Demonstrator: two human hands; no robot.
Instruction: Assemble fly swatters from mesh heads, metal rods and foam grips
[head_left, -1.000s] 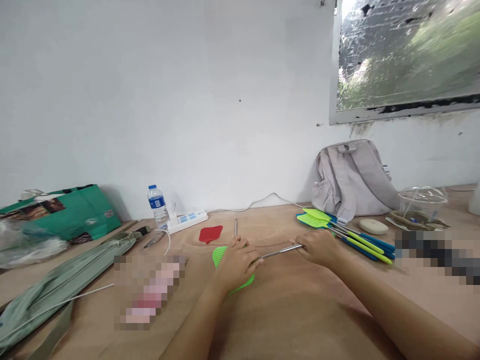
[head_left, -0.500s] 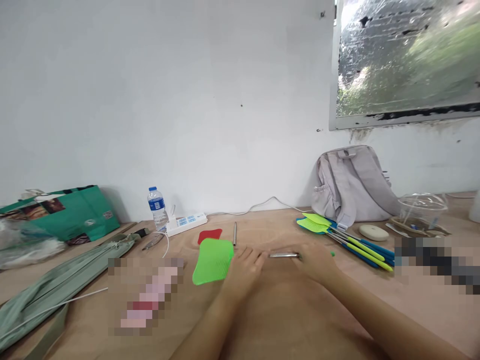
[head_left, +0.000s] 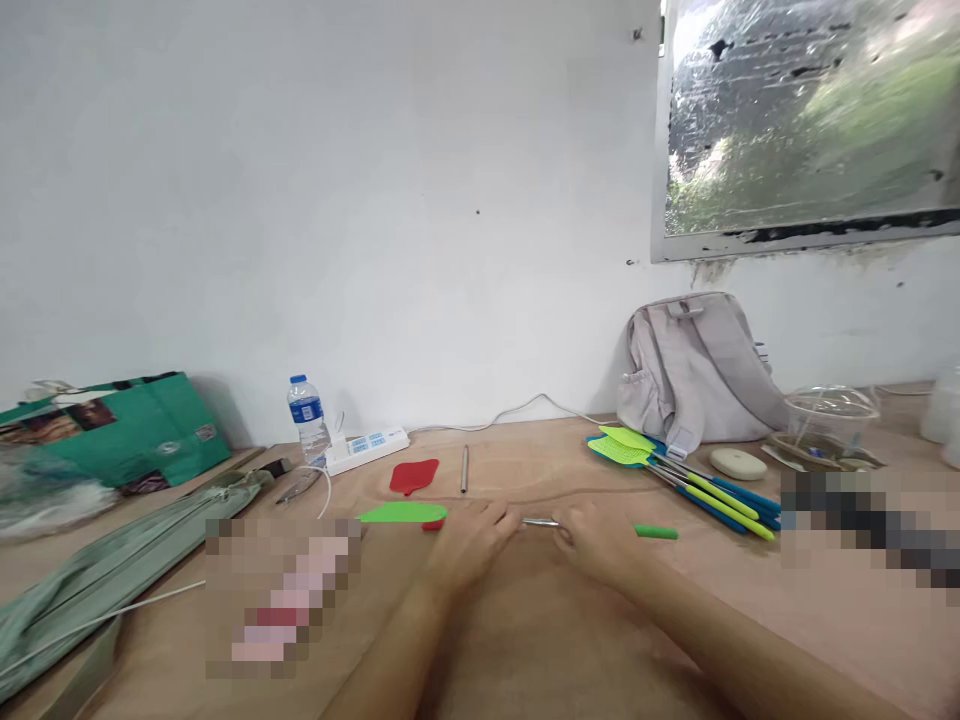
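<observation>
A green fly swatter lies across in front of me, held in both hands. Its flat green head (head_left: 405, 513) points left and appears thin, nearly edge-on. My left hand (head_left: 476, 535) is closed near where the head joins the shaft, covering that joint. Between my hands a short stretch of metal shaft (head_left: 541, 522) shows. My right hand (head_left: 596, 540) wraps round the shaft, and a green handle (head_left: 656, 532) sticks out to its right. Behind my left hand lie a red swatter head (head_left: 414, 476) and a loose metal tube (head_left: 464, 470). A small red piece (head_left: 433, 525) peeks out beside my left fingers.
Several assembled swatters (head_left: 697, 480) lie at the right, before a grey backpack (head_left: 697, 370). A white round-edged object (head_left: 738, 463) and a clear plastic cup (head_left: 832, 415) sit beyond. At the left are a water bottle (head_left: 309, 420), a power strip (head_left: 367, 450), a folded green-grey umbrella-like bundle (head_left: 150, 560) and a green bag (head_left: 150, 430).
The green swatter head has tipped from showing its broad face to nearly edge-on. More of the green handle shows past my right hand, and the red piece near my left hand has come into view.
</observation>
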